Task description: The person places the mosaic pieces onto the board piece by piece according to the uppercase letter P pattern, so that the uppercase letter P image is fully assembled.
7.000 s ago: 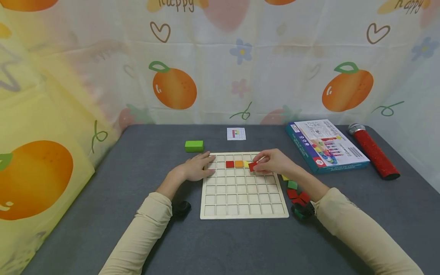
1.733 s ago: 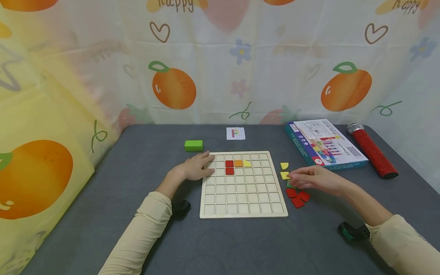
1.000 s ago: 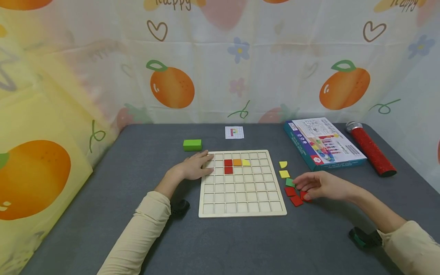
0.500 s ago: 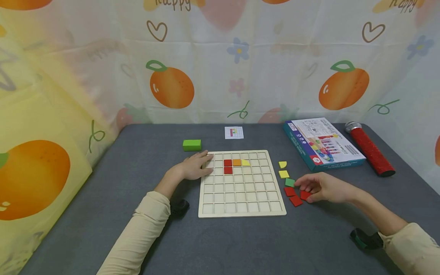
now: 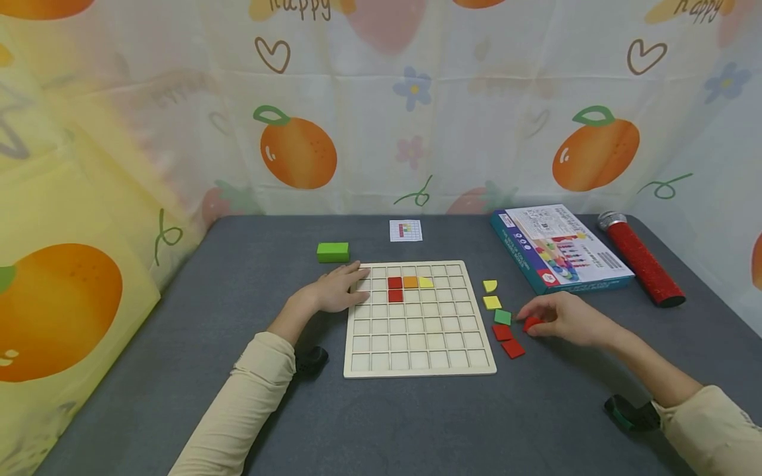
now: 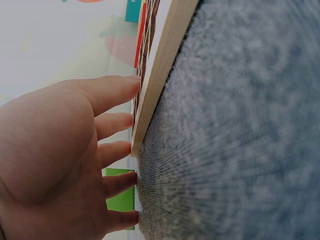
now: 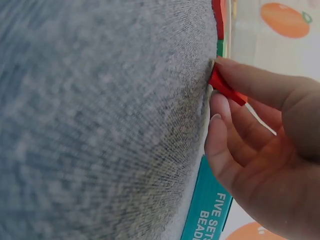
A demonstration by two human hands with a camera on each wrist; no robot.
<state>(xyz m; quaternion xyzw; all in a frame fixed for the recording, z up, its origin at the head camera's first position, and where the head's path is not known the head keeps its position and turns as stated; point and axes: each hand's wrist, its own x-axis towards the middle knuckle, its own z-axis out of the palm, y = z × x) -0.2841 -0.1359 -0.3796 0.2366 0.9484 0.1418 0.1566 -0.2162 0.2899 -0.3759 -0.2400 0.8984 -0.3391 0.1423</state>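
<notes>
My left hand (image 5: 333, 289) lies with spread, straight fingers on the upper left edge of a pale wooden grid board (image 5: 423, 344). Seen from the left wrist, thumb and fingers of that hand (image 6: 65, 145) touch the board's rim (image 6: 165, 65). Two red tiles (image 5: 395, 295), an orange tile (image 5: 410, 282) and a yellow tile (image 5: 425, 282) sit in its upper cells. Right of the board, my right hand (image 5: 568, 319) pinches a red tile (image 7: 226, 86) between thumb and fingers. Near it lie a green tile (image 5: 503, 317), two red tiles (image 5: 512, 348) and two yellow pieces (image 5: 491, 302).
A green block (image 5: 333, 252) and a small pattern card (image 5: 406, 231) lie behind the board. At the back right are a flat teal box (image 5: 562, 248) and a red microphone-like tube (image 5: 645, 261). A printed cloth (image 5: 476, 132) hangs behind the table.
Since seven seconds ago, a second red tile has come to sit on the board below the first. My right hand moved right to the loose tiles and took up a red one. Left hand stays.
</notes>
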